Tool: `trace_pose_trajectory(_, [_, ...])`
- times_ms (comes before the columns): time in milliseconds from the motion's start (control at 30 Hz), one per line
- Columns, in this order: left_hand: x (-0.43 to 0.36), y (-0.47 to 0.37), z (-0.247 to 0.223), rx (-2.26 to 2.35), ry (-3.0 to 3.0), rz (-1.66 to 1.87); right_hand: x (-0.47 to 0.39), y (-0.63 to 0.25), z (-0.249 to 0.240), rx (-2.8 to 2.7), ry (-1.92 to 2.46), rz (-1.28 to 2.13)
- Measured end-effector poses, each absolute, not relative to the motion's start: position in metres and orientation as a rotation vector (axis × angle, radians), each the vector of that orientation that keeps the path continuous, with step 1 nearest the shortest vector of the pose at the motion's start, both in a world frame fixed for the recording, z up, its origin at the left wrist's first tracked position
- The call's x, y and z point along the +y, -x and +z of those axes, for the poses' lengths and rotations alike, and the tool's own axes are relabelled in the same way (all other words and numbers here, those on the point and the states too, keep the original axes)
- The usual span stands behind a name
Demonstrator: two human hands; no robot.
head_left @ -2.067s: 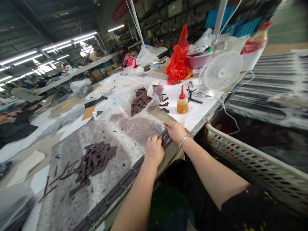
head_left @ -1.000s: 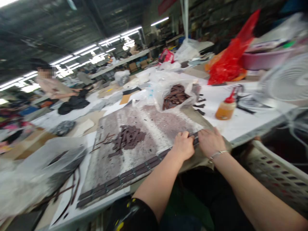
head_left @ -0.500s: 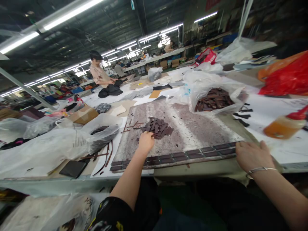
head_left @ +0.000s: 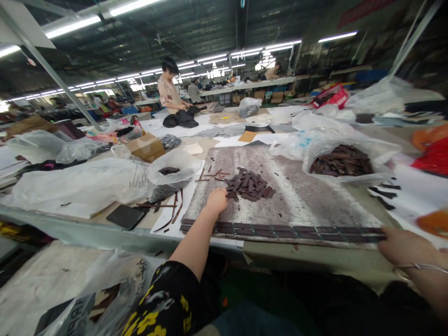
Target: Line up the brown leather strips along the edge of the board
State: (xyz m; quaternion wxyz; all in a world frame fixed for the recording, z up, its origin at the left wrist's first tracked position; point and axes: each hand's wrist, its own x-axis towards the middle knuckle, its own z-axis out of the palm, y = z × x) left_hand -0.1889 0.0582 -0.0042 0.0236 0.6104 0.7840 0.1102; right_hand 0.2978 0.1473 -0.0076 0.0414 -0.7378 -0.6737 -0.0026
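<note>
My left hand (head_left: 217, 200) is at the left edge of a loose pile of dark brown strips (head_left: 250, 184). Its fingers are curled together at the pile; whatever may be between them is hidden. The pile lies on a worn, stained brown board (head_left: 297, 200). Along the board's near edge runs a double row of dark brown strips (head_left: 273, 231) laid end to end. At the right end of this row is my right hand (head_left: 406, 247), wearing a bracelet. Its fingers are blurred and partly hidden.
Behind the board's right side sits an open clear bag (head_left: 343, 161) full of brown strips. Another plastic bag (head_left: 171, 172) stands to the left, near a black flat object (head_left: 126, 217). A co-worker (head_left: 170, 91) handles black material across the table. An orange bottle (head_left: 434, 223) is at right.
The view has swung right-to-left across the scene, so things sit differently in frame. My left hand stays at the pile's left edge; my right hand remains by the row's right end.
</note>
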Motion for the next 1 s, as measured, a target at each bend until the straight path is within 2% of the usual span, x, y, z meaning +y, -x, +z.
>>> trace_pose_trajectory(67, [0.051, 0.19, -0.002, 2.393, -1.913, 0.413, 0.141, -0.266, 0.007, -2.158, 2.225, 0.092])
trace_pose_trajectory(133, [0.04, 0.19, 0.001, 2.341, -1.963, 0.484, 0.125, -0.214, 0.021, -2.192, 1.907, 0.221])
trace_pose_trajectory(200, [0.024, 0.192, 0.003, 2.259, -2.076, 0.654, 0.104, -0.15, 0.031, -2.095, 1.637, 0.574])
trace_pose_trajectory(333, [-0.013, 0.199, 0.002, 2.083, -2.313, 1.122, 0.073, -0.026, 0.035, -1.795, 1.142, 1.554])
trace_pose_trajectory(433, [-0.03, 0.205, 0.0, 2.024, -2.365, 1.214, 0.067, 0.033, 0.029, -1.739, 1.066, 1.797])
trace_pose_trajectory(567, [-0.034, 0.219, 0.002, 2.004, -2.194, 1.301, 0.074, 0.065, 0.019, -1.807, 0.997, 1.85])
trace_pose_trajectory(700, [-0.033, 0.246, 0.008, 1.891, -1.419, 1.496, 0.08, 0.078, 0.013, -1.812, 1.013, 1.765])
trace_pose_trajectory(800, [-0.037, 0.263, 0.01, 1.671, -0.982, 1.389, 0.077, 0.092, 0.008, -1.9, 1.022, 1.675])
trace_pose_trajectory(1000, [-0.048, 0.281, 0.01, 1.793, -0.945, 1.28, 0.062, 0.13, -0.004, -2.235, 0.907, 1.468])
